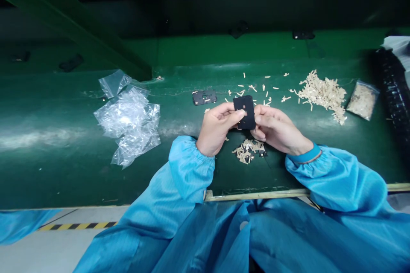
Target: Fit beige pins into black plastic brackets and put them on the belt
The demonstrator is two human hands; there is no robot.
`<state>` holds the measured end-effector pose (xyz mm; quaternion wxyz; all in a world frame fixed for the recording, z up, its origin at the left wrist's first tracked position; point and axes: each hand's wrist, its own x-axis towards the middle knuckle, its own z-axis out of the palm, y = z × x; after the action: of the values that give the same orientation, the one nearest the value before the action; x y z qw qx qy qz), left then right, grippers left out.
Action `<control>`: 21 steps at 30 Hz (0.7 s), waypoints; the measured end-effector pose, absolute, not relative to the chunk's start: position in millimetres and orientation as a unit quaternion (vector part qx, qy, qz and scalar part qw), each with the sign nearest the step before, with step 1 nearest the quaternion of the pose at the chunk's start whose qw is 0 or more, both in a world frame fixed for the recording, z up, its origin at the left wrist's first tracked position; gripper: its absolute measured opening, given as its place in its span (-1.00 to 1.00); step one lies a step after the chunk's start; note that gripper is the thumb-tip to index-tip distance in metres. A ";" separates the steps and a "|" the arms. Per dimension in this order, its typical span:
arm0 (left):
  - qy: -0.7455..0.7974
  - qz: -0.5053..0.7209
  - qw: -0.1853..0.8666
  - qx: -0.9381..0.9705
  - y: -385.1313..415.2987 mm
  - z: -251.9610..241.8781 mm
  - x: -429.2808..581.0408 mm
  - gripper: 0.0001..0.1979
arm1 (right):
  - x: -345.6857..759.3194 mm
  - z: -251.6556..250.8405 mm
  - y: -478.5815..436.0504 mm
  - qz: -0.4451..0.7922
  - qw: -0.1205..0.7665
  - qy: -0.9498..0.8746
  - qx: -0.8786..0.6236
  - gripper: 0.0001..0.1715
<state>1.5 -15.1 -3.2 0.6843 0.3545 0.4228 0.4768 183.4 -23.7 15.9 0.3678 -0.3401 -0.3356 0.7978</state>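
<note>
Your left hand [214,128] and right hand [278,129] pinch a black perforated rectangular plate [249,113] above the green desk [80,183].

The blue smock [221,239] has gathered cuffs [192,149] and a pale round snap [244,225]; the right wristband [305,155] is teal.

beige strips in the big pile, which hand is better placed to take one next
Probably the right hand: it is nearer to the big pile, which lies on that side. The left hand is farther off. Both hold the black part, so the right would need to release it.
</note>
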 end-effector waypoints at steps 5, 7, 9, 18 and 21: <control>0.419 0.496 0.690 0.320 -14.1 0.6 3.0 -0.72 | 181.6 17.9 -19.4 0.746 0.420 -0.331 -0.397 -0.77; 0.431 0.504 0.684 0.304 -13.9 3.4 3.1 -0.65 | 183.3 18.3 -16.4 0.708 0.455 -0.321 -0.435 -0.76; 0.443 0.510 0.673 0.301 -14.3 5.3 3.1 -0.63 | 185.8 18.3 -13.9 0.687 0.467 -0.316 -0.459 -0.76; 0.447 0.513 0.659 0.322 -14.7 4.5 2.3 -0.64 | 186.5 19.1 -14.8 0.753 0.405 -0.295 -0.427 -0.72; 0.448 0.511 0.660 0.321 -15.0 5.8 2.4 -0.64 | 186.2 19.4 -15.9 0.752 0.414 -0.300 -0.415 -0.73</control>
<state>2.4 -15.0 5.8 0.6603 0.3207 0.4475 0.5108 186.2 -15.9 19.4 0.4143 -0.4154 -0.2999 0.7522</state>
